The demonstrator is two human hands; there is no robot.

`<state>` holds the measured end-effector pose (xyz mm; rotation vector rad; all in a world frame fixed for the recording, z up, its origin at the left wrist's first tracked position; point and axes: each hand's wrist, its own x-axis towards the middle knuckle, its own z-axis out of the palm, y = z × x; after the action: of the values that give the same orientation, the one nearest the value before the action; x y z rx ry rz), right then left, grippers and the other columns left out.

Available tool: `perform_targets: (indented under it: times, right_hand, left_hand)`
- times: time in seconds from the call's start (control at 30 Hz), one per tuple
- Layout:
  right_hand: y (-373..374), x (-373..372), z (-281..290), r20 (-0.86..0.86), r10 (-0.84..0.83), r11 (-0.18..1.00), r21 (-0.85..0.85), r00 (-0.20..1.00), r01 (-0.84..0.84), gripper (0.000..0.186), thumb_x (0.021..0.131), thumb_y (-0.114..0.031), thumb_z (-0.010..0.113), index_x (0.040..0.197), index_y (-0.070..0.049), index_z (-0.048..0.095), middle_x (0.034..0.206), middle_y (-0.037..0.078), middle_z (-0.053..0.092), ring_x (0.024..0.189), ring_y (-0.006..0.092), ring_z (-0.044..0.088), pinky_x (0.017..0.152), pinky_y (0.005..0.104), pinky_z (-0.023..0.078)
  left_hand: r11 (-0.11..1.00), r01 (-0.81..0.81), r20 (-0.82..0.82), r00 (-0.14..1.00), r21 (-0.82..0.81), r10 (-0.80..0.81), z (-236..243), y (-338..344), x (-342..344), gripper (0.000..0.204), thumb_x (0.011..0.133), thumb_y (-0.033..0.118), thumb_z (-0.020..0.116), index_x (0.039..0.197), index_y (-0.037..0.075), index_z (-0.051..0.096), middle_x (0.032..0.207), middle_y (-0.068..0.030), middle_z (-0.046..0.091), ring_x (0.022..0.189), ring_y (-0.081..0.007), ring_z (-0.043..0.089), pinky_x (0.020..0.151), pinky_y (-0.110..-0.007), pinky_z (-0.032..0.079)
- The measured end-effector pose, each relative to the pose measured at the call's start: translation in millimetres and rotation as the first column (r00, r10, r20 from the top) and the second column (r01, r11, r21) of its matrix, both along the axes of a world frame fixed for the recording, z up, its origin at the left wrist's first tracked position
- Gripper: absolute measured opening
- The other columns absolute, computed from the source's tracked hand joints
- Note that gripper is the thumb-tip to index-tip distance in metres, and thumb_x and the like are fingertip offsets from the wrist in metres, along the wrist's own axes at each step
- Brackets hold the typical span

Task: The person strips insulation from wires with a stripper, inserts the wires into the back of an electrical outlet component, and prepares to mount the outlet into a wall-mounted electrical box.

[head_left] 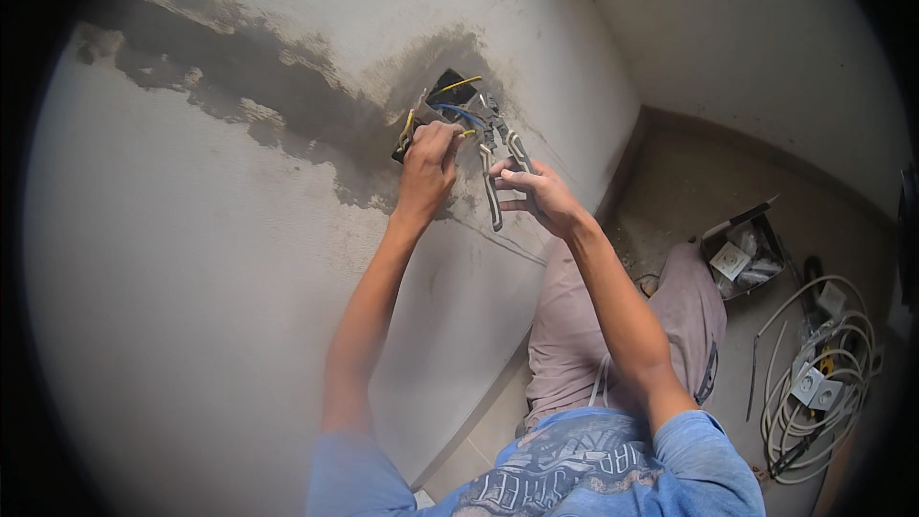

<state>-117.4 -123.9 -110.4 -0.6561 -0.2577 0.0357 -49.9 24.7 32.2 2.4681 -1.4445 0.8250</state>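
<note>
Pale wall (pixel 191 278) with a broad band of dark grey plaster (pixel 258 67) running down to a black wall box (pixel 450 88); beside it, a corner and a brownish floor (pixel 694 168). The task's thing, a blue wire (pixel 456 113) and a short yellow wire (pixel 468 133), lies at this box, near the end of the grey band. The left hand (pixel 428 168) is narrow, its fingertips bunched and apparently pinching the short yellow wire. The right hand (pixel 548 193) holds a pair of pliers (pixel 496 125) head upward, the two handles spread apart; whether the jaws touch any wire cannot be told.

Judged from this pose, the step in hand is handling a single wire at the box, with the tool at the ready. The next move would call for a steady left pinch and for the jaws to be lined up with that wire, clear of the blue one.

Writing: large pale lettering marks the blue shirt (pixel 704 455); no maker's mark is legible on the tool. At right, an open carton (pixel 742 287) of white fittings and a coil of cable (pixel 866 325) show no readable label.
</note>
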Motion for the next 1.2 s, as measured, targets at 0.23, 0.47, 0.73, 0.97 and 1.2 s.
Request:
perform_targets:
  times: [0.23, 0.47, 0.73, 0.97, 1.2]
  right_hand:
    - [1, 11, 8, 0.025, 0.031, 0.999, -0.02, 0.999, -0.03, 0.022, 0.093, -0.019, 0.064, 0.112, -0.007, 0.069, 0.11, 0.004, 0.062, 0.106, 0.0137, 0.06, 0.086, 0.0349, 0.058]
    - [4, 11, 15, 0.035, -0.078, 0.989, -0.12, 0.996, 0.081, 0.022, 0.092, -0.018, 0.064, 0.11, -0.007, 0.069, 0.11, 0.004, 0.063, 0.105, 0.0149, 0.061, 0.088, 0.0344, 0.054]
    - [19, 14, 18, 0.29, -0.532, 0.617, -0.51, 0.795, 0.599, 0.029, 0.082, -0.007, 0.06, 0.108, 0.002, 0.066, 0.107, 0.016, 0.062, 0.102, 0.0336, 0.061, 0.09, 0.0414, 0.05]
    - [44, 15, 25, 0.47, -0.726, 0.24, -0.511, 0.502, 0.826, 0.042, 0.075, -0.001, 0.064, 0.117, 0.001, 0.064, 0.127, 0.023, 0.053, 0.117, 0.0423, 0.053, 0.102, 0.0473, 0.045]
    - [64, 17, 25, 0.443, -0.766, 0.183, -0.546, 0.467, 0.817, 0.045, 0.073, 0.002, 0.066, 0.118, -0.001, 0.063, 0.136, 0.021, 0.048, 0.124, 0.0407, 0.049, 0.104, 0.0495, 0.043]
  left_hand:
    - [0.997, -0.022, -0.058, 0.998, -0.071, 0.018, -3, -5, 0, 0.008, 0.091, 0.001, 0.067, 0.099, -0.001, 0.065, 0.094, -0.0164, 0.068, 0.09, -0.0372, 0.063, 0.077, -0.045, 0.049]
    - [0.993, -0.061, -0.13, 0.99, -0.098, 0.048, -2, -3, 2, 0.009, 0.089, 0.003, 0.071, 0.097, 0.0, 0.068, 0.091, -0.0162, 0.071, 0.086, -0.0343, 0.067, 0.074, -0.043, 0.051]
    - [0.993, -0.049, -0.087, 0.995, -0.112, 0.039, -5, -2, 7, 0.01, 0.09, 0.002, 0.071, 0.099, 0.0, 0.071, 0.094, -0.0131, 0.073, 0.084, -0.0272, 0.069, 0.07, -0.036, 0.053]
    - [0.982, -0.053, -0.1, 0.994, -0.18, 0.036, -8, -5, 5, 0.012, 0.089, -0.001, 0.07, 0.101, -0.002, 0.071, 0.095, -0.0136, 0.073, 0.085, -0.0279, 0.069, 0.073, -0.037, 0.053]
    - [0.974, -0.081, -0.125, 0.991, -0.213, 0.055, -11, -3, 4, 0.012, 0.089, -0.004, 0.069, 0.101, -0.004, 0.07, 0.094, -0.0157, 0.073, 0.084, -0.0301, 0.069, 0.073, -0.038, 0.053]
